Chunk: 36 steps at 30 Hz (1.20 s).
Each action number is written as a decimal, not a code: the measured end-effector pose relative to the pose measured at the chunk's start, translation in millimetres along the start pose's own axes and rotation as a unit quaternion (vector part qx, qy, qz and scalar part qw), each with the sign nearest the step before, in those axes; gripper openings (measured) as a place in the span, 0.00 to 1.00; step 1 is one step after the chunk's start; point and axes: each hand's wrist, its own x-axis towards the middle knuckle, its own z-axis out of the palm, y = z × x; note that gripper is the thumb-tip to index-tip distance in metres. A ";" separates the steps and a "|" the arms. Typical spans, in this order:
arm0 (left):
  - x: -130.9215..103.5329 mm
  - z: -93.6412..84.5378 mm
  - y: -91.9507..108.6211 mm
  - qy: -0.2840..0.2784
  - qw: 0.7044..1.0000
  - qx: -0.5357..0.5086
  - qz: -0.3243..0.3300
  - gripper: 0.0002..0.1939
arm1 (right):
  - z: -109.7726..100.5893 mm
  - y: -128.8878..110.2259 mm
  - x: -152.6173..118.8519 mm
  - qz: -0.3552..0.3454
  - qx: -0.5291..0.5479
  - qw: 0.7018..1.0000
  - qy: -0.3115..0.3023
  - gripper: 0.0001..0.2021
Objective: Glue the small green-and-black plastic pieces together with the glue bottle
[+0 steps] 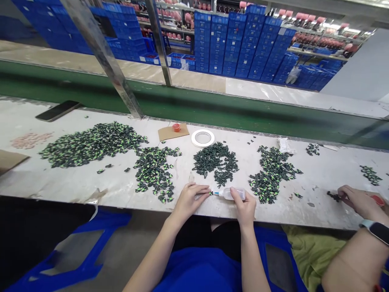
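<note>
My right hand [245,205] is closed around a clear squeeze bottle [226,194] that lies almost level, its thin blue tip pointing left. In the pinch of my left hand [190,199] is a small black-and-green piece [210,193], and the bottle's tip is right beside it; whether they touch I cannot tell. Just beyond my hands lies a pile of small dark green pieces [212,158]. Heaps of black-and-green pieces flank it, one on the left [154,172] and one on the right [272,172].
A roll of white tape [202,138] and a red cap-like item on cardboard [164,134] lie at the back. A larger heap [91,144] and a phone [58,110] are farther left. At right, a co-worker's hand [361,200] handles dark pieces. A metal post [106,61] rises behind the table.
</note>
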 end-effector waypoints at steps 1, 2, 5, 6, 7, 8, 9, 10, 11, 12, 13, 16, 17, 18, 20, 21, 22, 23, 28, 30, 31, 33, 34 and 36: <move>-0.2 -0.3 0.5 0.000 1.000 -0.002 -0.001 0.06 | 0.0 0.3 0.1 0.001 0.000 1.000 0.000 0.18; -0.3 -0.7 1.1 0.000 1.000 -0.003 -0.002 0.06 | 0.0 0.5 0.1 0.002 0.000 1.000 -0.001 0.18; -0.2 -1.9 2.9 0.000 1.000 -0.004 -0.006 0.05 | 0.1 0.6 -0.3 0.010 0.001 1.000 -0.003 0.18; 0.0 -2.2 3.4 0.000 1.000 -0.003 -0.007 0.05 | 0.2 0.6 -0.4 0.013 0.000 1.000 -0.004 0.18; 0.0 -2.4 3.7 0.001 1.000 -0.003 -0.007 0.05 | 0.2 0.7 -0.6 0.015 -0.002 1.000 -0.004 0.18; 0.1 -2.6 4.0 0.002 1.000 -0.004 -0.007 0.06 | 0.2 0.9 -0.6 0.016 -0.004 1.000 -0.005 0.18; 0.1 -2.6 4.1 0.003 1.000 -0.004 -0.007 0.06 | 0.2 1.0 -0.7 0.017 -0.006 1.000 -0.005 0.18; 0.1 -2.7 4.2 0.004 1.000 -0.004 -0.006 0.06 | 0.3 1.1 -0.6 0.017 -0.008 1.000 -0.005 0.19; 0.0 -2.7 4.3 0.005 1.000 -0.005 -0.006 0.06 | 0.4 1.2 -0.5 0.018 -0.008 1.000 -0.004 0.19; 0.0 -2.7 4.3 0.005 1.000 -0.005 -0.006 0.06 | 0.5 1.2 -0.4 0.018 -0.007 1.000 -0.003 0.19; -0.1 -2.7 4.4 0.005 1.000 -0.006 -0.005 0.06 | 0.7 1.1 -0.3 0.018 -0.007 1.000 -0.003 0.19; -0.2 -2.8 4.3 0.002 1.000 -0.008 -0.004 0.06 | 1.1 0.4 -0.1 0.020 -0.005 1.000 -0.004 0.19; -0.2 -2.8 4.3 0.002 1.000 -0.009 -0.004 0.06 | 1.2 0.1 -0.1 0.020 -0.005 1.000 -0.005 0.19; -0.1 -2.8 4.2 0.002 1.000 -0.009 -0.003 0.06 | 1.3 -0.1 -0.1 0.020 -0.006 1.000 -0.006 0.19; 0.0 -2.6 4.1 0.004 1.000 -0.009 -0.002 0.06 | 1.3 -0.5 -0.3 0.022 -0.006 1.000 -0.006 0.19; -0.1 -2.5 4.0 0.006 1.000 -0.009 -0.002 0.05 | 1.4 -0.5 -0.4 0.023 -0.006 1.000 -0.006 0.19; -0.1 -2.4 4.0 0.006 1.000 -0.009 -0.002 0.05 | 1.4 -0.5 -0.5 0.024 -0.006 1.000 -0.005 0.19; -0.1 -2.3 4.0 0.007 1.000 -0.010 -0.002 0.05 | 1.5 -0.5 -0.6 0.025 -0.007 1.000 -0.004 0.19; 0.0 -2.4 3.9 0.008 1.000 -0.009 -0.001 0.06 | 1.7 -0.2 -1.2 0.024 -0.016 1.000 -0.001 0.19; 0.2 -2.6 3.7 0.009 1.000 -0.006 0.000 0.05 | 1.8 -0.4 -1.4 0.023 -0.019 1.000 0.005 0.20; 0.3 -2.6 3.6 0.010 1.000 -0.006 0.000 0.06 | 1.8 -0.6 -1.4 0.023 -0.020 0.999 0.010 0.20; 0.4 -2.6 3.3 0.010 1.000 -0.006 -0.001 0.06 | 1.8 -1.0 -1.4 0.027 -0.018 0.999 0.018 0.20; 0.5 -2.5 3.1 0.010 1.000 -0.007 -0.001 0.06 | 1.7 -1.2 -1.3 0.029 -0.015 0.999 0.019 0.20; 0.6 -2.4 2.6 0.011 1.000 -0.009 0.000 0.05 | 1.5 -1.5 -1.0 0.034 -0.006 0.999 0.015 0.20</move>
